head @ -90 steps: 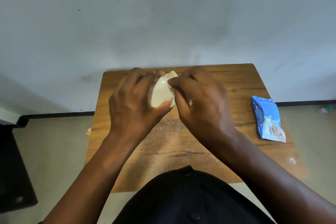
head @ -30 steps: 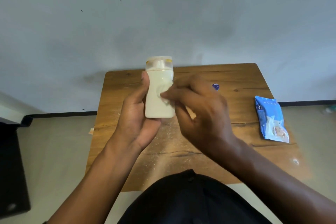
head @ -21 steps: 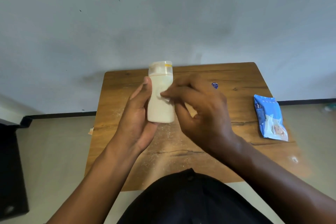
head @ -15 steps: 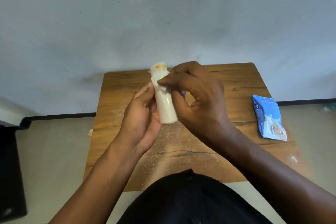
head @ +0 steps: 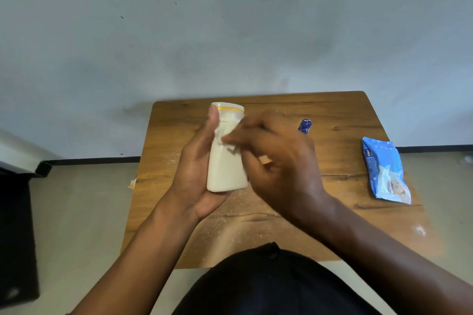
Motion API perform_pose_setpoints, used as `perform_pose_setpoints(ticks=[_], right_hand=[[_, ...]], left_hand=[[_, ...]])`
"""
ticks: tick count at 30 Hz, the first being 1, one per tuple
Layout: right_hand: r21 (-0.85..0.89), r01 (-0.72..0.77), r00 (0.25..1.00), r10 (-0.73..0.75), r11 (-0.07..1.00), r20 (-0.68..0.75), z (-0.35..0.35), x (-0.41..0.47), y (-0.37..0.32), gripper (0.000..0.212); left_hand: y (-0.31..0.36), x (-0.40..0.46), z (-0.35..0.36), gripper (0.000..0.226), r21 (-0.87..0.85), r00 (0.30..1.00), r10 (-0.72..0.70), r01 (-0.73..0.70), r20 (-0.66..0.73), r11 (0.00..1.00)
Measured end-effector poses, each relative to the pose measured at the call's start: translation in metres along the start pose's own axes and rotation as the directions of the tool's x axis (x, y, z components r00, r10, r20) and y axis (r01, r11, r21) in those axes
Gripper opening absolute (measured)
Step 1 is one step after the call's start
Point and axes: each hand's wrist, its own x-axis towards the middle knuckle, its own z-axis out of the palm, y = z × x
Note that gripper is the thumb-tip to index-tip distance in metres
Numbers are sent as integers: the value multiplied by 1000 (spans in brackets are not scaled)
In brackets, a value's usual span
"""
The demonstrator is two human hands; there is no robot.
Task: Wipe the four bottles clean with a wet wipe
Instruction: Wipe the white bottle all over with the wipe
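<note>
Fingertips of the right hand pinch a crumpled white wipe against the front of a cream bottle, which stands nearly upright above the wooden table. Left hand cups that bottle from the side and underneath, thumb laid up along its edge toward the yellow-ringed cap. Beyond the right knuckles a small blue object shows, and well off to the right a blue wipe packet lies flat on the table.
</note>
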Motion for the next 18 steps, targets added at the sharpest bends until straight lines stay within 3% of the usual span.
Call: perform_pose_setpoints(ticks=[6, 14, 18], right_hand=[[-41, -19, 1000, 18, 999, -22, 1, 18, 4, 26], [70, 112, 961, -126, 991, 248, 2, -27, -8, 25], [41, 116, 973, -122, 992, 194, 3, -16, -3, 26]], left_hand=[[-3, -1, 4, 55, -32, 1000, -2, 2, 1, 999], [10, 8, -11, 70, -141, 999, 43, -46, -27, 989], [9, 5, -9, 68, -138, 999, 12, -17, -42, 990]])
